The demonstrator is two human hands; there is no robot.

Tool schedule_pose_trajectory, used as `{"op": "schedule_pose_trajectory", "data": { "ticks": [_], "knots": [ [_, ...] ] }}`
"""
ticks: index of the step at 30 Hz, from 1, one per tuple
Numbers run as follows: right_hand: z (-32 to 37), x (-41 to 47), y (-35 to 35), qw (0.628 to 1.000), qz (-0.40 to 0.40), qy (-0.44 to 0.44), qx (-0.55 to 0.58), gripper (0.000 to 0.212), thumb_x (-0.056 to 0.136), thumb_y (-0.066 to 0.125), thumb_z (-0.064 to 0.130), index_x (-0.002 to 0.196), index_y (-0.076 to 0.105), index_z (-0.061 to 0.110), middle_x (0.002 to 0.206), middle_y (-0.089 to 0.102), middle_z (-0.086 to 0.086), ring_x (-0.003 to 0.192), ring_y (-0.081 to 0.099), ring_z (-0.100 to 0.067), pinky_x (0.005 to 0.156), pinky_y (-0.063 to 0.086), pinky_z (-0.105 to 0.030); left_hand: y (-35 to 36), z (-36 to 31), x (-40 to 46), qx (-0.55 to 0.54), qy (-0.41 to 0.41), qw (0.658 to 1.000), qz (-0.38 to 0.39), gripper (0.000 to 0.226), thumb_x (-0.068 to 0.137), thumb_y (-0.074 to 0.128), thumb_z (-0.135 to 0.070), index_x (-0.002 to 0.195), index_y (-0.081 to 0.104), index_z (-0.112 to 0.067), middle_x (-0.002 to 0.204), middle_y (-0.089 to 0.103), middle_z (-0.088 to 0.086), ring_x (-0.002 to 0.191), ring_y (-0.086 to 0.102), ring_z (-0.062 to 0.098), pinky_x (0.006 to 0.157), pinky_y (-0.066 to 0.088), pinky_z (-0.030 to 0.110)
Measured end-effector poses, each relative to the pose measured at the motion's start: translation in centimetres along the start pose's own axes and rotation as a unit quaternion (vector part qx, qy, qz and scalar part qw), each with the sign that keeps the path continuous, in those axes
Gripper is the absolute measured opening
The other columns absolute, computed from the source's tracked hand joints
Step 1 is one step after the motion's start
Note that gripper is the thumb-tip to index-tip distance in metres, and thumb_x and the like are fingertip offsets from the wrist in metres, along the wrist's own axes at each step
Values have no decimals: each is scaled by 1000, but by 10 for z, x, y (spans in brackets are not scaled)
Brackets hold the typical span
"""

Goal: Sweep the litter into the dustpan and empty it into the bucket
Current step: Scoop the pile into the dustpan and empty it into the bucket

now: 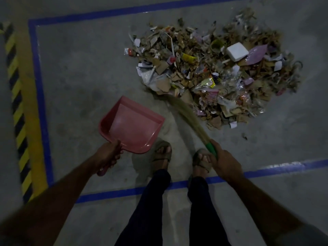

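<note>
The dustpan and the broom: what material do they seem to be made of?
The dustpan looks like moulded pink plastic: smooth, with a soft sheen on its tray. The broom seems to be a bundle of dry tan grass or fibre, though blurred, with a green handle that is probably plastic.

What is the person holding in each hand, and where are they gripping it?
The left hand grips the pink dustpan by its handle. The right hand grips the broom at its green handle.
</note>
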State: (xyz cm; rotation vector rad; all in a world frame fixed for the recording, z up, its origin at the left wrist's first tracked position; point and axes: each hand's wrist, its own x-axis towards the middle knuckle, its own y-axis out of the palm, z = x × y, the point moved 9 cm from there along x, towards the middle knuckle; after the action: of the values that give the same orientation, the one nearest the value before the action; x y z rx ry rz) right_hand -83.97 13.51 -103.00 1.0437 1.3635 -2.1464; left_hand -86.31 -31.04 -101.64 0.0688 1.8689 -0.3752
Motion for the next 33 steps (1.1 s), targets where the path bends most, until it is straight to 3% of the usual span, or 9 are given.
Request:
{"op": "schedule_pose_trajectory", "data": {
  "ticks": [6, 9, 14, 18, 23, 27, 33],
  "knots": [
    [-34, -58, -29, 996, -62, -56, 36, 63, 101, 47, 48, 152, 12, 55, 132, 61, -5, 109, 63, -23, 83, 55, -38, 32, -14, 13, 11, -8, 998, 55, 51, 102, 33, -54, 82, 53, -12, 51, 39, -4, 40, 29, 11, 45, 24, 20],
    [-52, -76, -28, 995, -80, -29, 47, 64, 100, 47, 49, 152, 12, 55, 133, 62, -1, 106, 65, -20, 79, 56, -36, 48, -21, 19, 2, -8, 998, 57, 48, 102, 32, -51, 81, 52, -12, 51, 36, -3, 39, 27, 11, 43, 23, 18],
    [-64, -87, -24, 989, -113, 5, 99, 61, 98, 47, 49, 154, 22, 46, 147, 53, 6, 121, 59, -18, 91, 53, -34, 69, -34, 29, -45, -18, 997, 55, 44, 103, 32, -42, 80, 52, -10, 49, 34, -2, 34, 26, 10, 38, 25, 16],
    [-68, -82, -26, 983, -139, 18, 121, 60, 99, 50, 44, 154, 25, 45, 145, 53, 8, 123, 58, -15, 91, 50, -29, 87, -48, 35, -51, -19, 997, 53, 44, 103, 32, -42, 82, 52, -9, 48, 36, -2, 33, 27, 10, 37, 25, 16],
    [-82, -68, -47, 974, -195, 45, 107, 59, 100, 49, 43, 153, 22, 47, 128, 58, 3, 108, 61, -18, 73, 51, -34, 126, -65, 47, 15, -13, 999, 51, 41, 101, 36, -43, 80, 52, -12, 50, 37, -2, 35, 28, 10, 41, 24, 16],
    [-104, -42, -76, 967, -234, 61, 84, 59, 101, 46, 45, 153, 19, 47, 104, 53, -3, 79, 60, -23, 60, 51, -37, 159, -65, 69, 81, 1, 995, 61, 48, 104, 37, -44, 85, 57, -5, 50, 42, -1, 34, 33, 10, 36, 26, 16],
    [-169, 26, -103, 968, -234, 95, 9, 60, 101, 46, 41, 154, 19, 43, 94, 48, -10, 63, 51, -25, 53, 48, -36, 198, -70, 136, 145, 28, 988, 42, 53, 104, 39, -48, 82, 58, -4, 62, 48, 7, 40, 38, 13, 40, 28, 18]
  ]
}}
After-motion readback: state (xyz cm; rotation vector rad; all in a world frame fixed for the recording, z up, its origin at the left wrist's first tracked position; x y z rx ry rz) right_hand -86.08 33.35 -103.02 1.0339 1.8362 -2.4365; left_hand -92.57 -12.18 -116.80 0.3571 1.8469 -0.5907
